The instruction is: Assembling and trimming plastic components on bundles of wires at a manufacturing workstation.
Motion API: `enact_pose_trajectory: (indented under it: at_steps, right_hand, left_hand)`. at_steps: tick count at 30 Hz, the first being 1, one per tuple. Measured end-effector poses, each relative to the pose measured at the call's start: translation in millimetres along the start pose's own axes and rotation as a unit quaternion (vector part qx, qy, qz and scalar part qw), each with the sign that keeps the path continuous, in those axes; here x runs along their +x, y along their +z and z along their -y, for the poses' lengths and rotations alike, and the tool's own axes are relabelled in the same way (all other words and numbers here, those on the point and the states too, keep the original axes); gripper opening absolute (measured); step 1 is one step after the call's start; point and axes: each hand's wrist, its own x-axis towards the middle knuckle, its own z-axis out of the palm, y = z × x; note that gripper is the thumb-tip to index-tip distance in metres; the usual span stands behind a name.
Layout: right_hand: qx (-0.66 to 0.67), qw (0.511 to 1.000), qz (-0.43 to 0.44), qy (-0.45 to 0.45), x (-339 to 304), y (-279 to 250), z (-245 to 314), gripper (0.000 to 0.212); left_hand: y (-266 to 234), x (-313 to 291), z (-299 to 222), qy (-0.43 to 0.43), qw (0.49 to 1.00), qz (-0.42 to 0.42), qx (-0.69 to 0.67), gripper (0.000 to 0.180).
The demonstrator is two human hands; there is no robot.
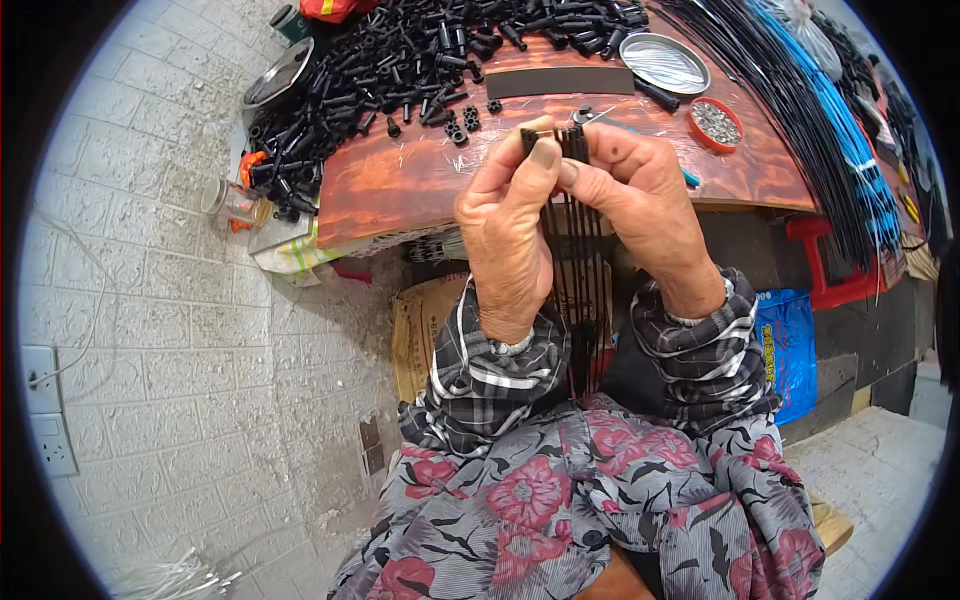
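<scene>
Both hands are raised at the table's near edge, close together. My left hand (508, 228) pinches a small black part (530, 138) between thumb and fingers. In my right hand (655, 205), closed thumb and fingertips grip the top of a bundle of thin black cables (578, 260), which hangs down between my forearms toward my lap. A thin, copper-coloured line shows between the two hands at the cable tops. Fingers hide exactly how the small part and the cable ends meet.
Black plastic tube parts (400, 75) lie heaped at the far left of the reddish wooden table (375, 195). Beyond my hands are a dark flat strip (560, 82), a round tin (664, 63) of thin pale strands and a red dish (716, 123) of small metal pieces. Blue cables (850, 150) lie right.
</scene>
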Motion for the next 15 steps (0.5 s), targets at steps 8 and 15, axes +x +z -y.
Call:
enact_pose_trajectory:
  at_steps: [8,15]
  right_hand:
    - [-0.05,0.998,-0.002,0.027,3.3,-19.5,-1.8,0.024]
    - [-0.052,0.998,0.003,0.036,4.5,-22.7,-3.9,0.024]
  left_hand:
    - [-104.0,49.5,6.6,0.111,0.871,-0.049,0.477,0.019]
    - [-112.9,88.2,13.9,0.165,0.743,-0.007,0.649,0.02]
